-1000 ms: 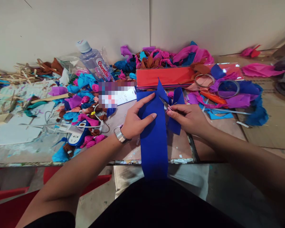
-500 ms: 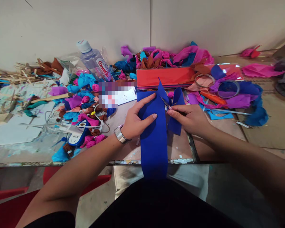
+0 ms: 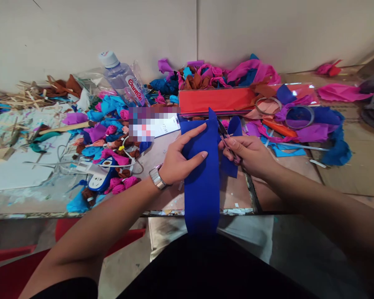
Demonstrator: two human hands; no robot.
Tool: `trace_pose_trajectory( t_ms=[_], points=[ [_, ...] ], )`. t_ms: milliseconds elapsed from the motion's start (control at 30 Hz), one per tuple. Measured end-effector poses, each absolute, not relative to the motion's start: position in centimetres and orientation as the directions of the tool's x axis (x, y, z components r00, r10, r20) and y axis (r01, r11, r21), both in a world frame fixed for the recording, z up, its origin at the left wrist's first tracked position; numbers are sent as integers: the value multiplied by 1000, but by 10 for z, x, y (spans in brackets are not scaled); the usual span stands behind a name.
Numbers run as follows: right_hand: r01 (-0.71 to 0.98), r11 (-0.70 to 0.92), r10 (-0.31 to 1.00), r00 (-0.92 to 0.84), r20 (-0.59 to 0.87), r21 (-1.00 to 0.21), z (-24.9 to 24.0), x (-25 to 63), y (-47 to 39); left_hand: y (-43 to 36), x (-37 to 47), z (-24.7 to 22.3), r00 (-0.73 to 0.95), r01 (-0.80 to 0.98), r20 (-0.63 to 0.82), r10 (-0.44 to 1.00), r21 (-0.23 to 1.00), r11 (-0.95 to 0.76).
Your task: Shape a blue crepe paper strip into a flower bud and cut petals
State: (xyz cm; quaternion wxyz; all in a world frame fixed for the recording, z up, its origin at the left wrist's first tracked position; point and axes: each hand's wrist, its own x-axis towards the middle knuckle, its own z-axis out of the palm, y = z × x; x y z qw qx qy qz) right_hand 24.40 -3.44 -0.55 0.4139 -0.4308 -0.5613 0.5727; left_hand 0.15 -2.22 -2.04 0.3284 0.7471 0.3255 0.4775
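Note:
A long blue strip of crepe-like paper [image 3: 202, 195] runs from the table over its front edge to my lap. My left hand [image 3: 182, 160] lies on the strip's upper left side, thumb and index finger spread apart and pressing on it. Just right of the strip, my right hand [image 3: 252, 153] is closed around small scissors [image 3: 227, 139] with pinkish handles. Their blades point up and left, beside the strip's right edge. Under and behind the scissors lies a separate blue paper piece [image 3: 234, 126], partly hidden by my right hand.
Left of my hands are a phone [image 3: 166, 126], a tilted water bottle [image 3: 121, 81], a blue-and-white power strip [image 3: 101, 176] and crumpled paper pieces. A red paper pack [image 3: 215, 101] lies behind. To the right are tape rolls [image 3: 300, 117] and an orange cutter [image 3: 279, 128].
My right hand has turned and drawn the scissors slightly back from the strip, so more of their handles shows. The flap at the strip's top right now lies flatter. My left hand stays put.

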Motion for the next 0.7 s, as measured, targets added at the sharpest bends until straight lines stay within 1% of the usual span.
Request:
trace_pose_trajectory(
  t_ms=[233,400,700],
  points=[
    [-108,-156,961,-247,-125,-982,-3,237,-37,-25,3,-20,339,164,480,809,817,-553],
    [-201,-241,947,-261,-185,-949,0,233,-39,-24,3,-22,345,153,480,807,819,-552],
    [-258,-248,946,-274,-175,-934,-4,229,-40,-24,4,-26,329,124,465,822,842,-526]
  ],
)
